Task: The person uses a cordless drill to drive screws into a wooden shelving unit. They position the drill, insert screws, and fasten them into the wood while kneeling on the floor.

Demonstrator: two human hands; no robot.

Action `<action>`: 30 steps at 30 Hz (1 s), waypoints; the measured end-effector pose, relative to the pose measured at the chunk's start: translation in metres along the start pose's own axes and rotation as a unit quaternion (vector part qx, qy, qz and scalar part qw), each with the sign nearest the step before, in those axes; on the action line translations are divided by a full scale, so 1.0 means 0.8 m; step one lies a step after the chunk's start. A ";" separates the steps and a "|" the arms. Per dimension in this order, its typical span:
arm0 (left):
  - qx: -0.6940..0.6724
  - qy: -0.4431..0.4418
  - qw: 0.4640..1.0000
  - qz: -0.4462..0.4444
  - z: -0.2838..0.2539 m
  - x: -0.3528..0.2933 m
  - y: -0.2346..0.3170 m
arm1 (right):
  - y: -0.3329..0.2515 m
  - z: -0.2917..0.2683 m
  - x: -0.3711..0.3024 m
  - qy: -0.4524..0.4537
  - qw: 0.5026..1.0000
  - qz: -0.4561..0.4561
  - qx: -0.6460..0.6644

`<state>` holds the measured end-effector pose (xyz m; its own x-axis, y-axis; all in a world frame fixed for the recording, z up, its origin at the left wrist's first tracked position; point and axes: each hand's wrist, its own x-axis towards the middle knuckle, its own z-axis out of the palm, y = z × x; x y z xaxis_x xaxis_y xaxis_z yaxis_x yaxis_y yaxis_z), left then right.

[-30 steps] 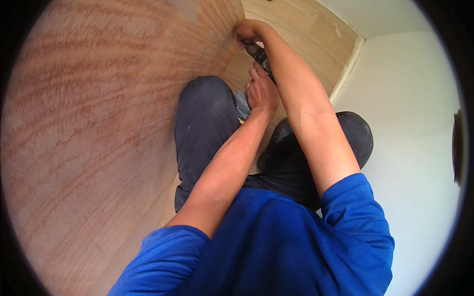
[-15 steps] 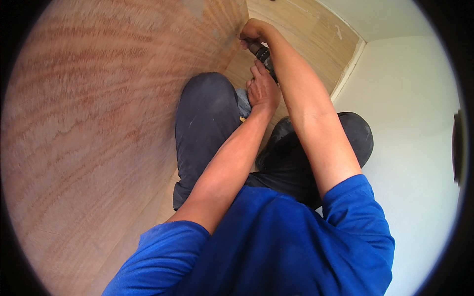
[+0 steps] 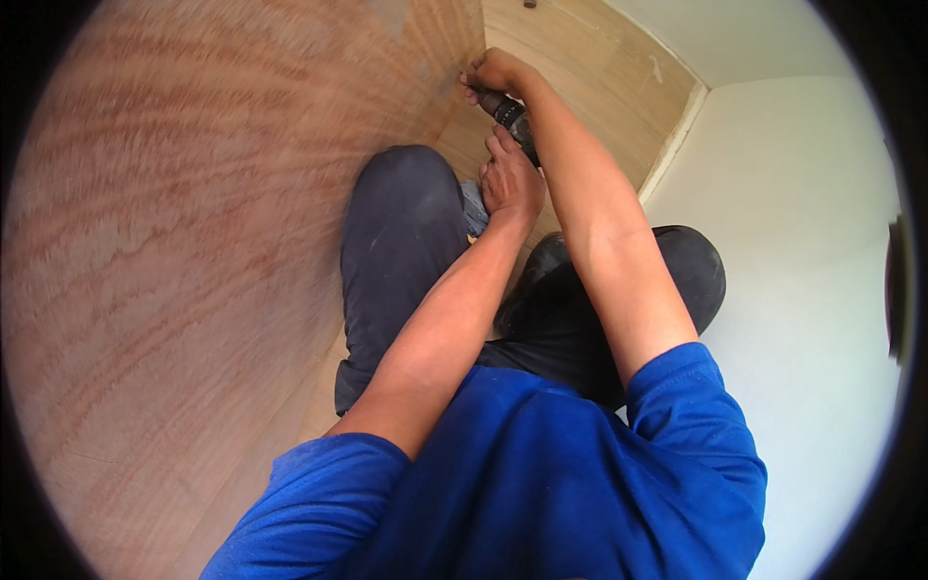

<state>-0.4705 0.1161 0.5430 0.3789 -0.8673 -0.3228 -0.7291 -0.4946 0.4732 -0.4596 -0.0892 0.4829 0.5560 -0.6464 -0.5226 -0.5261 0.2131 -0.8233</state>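
Note:
A dark cordless drill point(image 3: 509, 114) points away from me, its nose toward the large reddish plywood panel point(image 3: 193, 242) on my left. My left hand point(image 3: 512, 182) is closed round the drill's rear part, with the grip mostly hidden beneath it. Just past the chuck, my right hand point(image 3: 493, 73) has its fingers pinched together close to the panel's face. Whatever small thing sits between those fingers is too hidden to name. My right forearm crosses above the drill and covers part of its body.
My knees are bent on both sides of my hands. A pale wooden board point(image 3: 599, 68) lies beyond them, with a small dark object point(image 3: 530, 4) at its far edge. A white wall point(image 3: 793, 242) rises close on the right. Something greyish point(image 3: 474, 208) shows beside my left knee.
Both hands and the drill keep nearly the same pose. The view has shifted slightly, so the small dark object at the far edge shows more fully.

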 end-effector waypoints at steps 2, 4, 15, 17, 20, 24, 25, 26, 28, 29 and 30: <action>-0.002 0.009 1.000 0.020 0.003 -0.002 -0.003 | -0.009 -0.010 -0.007 -0.019 1.000 0.017 0.003; 0.001 0.019 0.999 0.032 0.005 -0.003 -0.009 | -0.018 -0.007 -0.011 -0.044 0.998 0.030 0.022; 0.006 0.023 0.999 0.042 -0.001 -0.003 -0.001 | -0.005 -0.011 0.010 -0.045 0.989 0.075 0.115; 0.013 0.004 0.999 0.049 -0.001 -0.004 0.000 | -0.002 -0.013 0.008 -0.032 0.983 0.097 0.150; 0.022 0.006 0.998 0.050 0.002 -0.003 -0.004 | -0.011 -0.010 -0.003 -0.038 0.981 0.110 0.153; 0.010 0.012 0.998 0.054 -0.004 -0.004 -0.002 | -0.020 -0.009 -0.008 -0.044 0.980 0.119 0.152; 0.010 0.016 0.998 0.057 -0.003 -0.004 -0.002 | -0.020 -0.011 -0.009 -0.045 0.980 0.119 0.154; 0.009 0.020 0.998 0.058 -0.001 -0.004 -0.003 | -0.020 -0.011 -0.009 -0.048 0.980 0.118 0.155; 0.008 0.025 0.998 0.055 0.002 -0.003 -0.006 | -0.020 -0.009 -0.010 -0.051 0.978 0.121 0.162; 0.007 0.026 0.998 0.052 0.003 -0.003 -0.005 | -0.019 -0.009 -0.010 -0.050 0.977 0.124 0.168; 0.006 0.027 0.998 0.050 0.003 -0.003 -0.004 | -0.018 -0.009 -0.009 -0.050 0.975 0.127 0.174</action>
<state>-0.4705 0.1202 0.5404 0.3343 -0.9139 -0.2302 -0.7709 -0.4057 0.4911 -0.4610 -0.0931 0.5001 0.5051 -0.4702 -0.7237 -0.4145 0.6034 -0.6813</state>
